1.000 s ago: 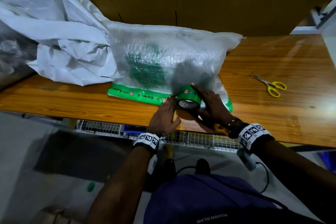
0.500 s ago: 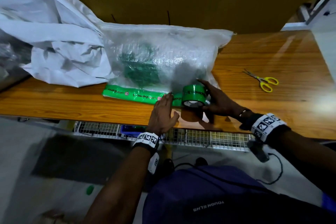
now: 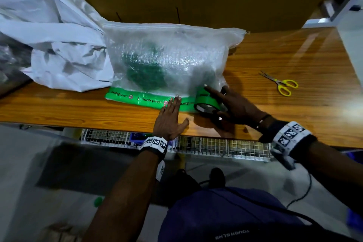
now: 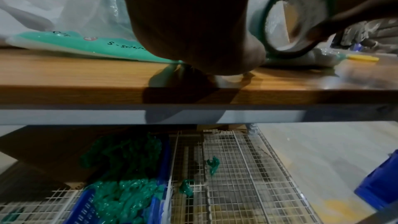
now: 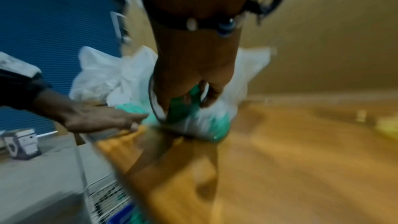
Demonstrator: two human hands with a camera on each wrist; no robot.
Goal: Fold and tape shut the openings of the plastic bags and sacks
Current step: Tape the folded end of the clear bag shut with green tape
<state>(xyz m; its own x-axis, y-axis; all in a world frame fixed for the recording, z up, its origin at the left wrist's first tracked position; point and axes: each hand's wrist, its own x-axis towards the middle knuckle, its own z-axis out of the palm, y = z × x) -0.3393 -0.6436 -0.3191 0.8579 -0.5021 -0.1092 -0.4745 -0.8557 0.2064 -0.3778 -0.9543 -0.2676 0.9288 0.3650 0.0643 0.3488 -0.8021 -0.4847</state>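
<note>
A translucent woven sack [image 3: 167,59] with green contents lies on the wooden table [image 3: 294,104], its folded near edge covered by green printed tape [image 3: 137,98]. My left hand [image 3: 170,119] lies flat with straight fingers pressing that tape strip [image 4: 90,45] near its right part. My right hand [image 3: 233,104] grips the green tape roll [image 3: 206,101] at the sack's near right corner, with the index finger stretched over the roll's top. In the left wrist view the roll [image 4: 299,14] stands on edge, a thumb through its core. The right wrist view is blurred.
A crumpled white plastic sack [image 3: 49,45] lies at the left against the translucent one. Yellow-handled scissors [image 3: 282,84] rest on the table to the right. Below the table edge runs a wire shelf [image 4: 237,176] with a blue crate [image 4: 120,202] of green plastic.
My right hand has carried the tape roll rightward along the sack's folded edge, laying more green tape. My left hand has followed, flattening onto the strip.
</note>
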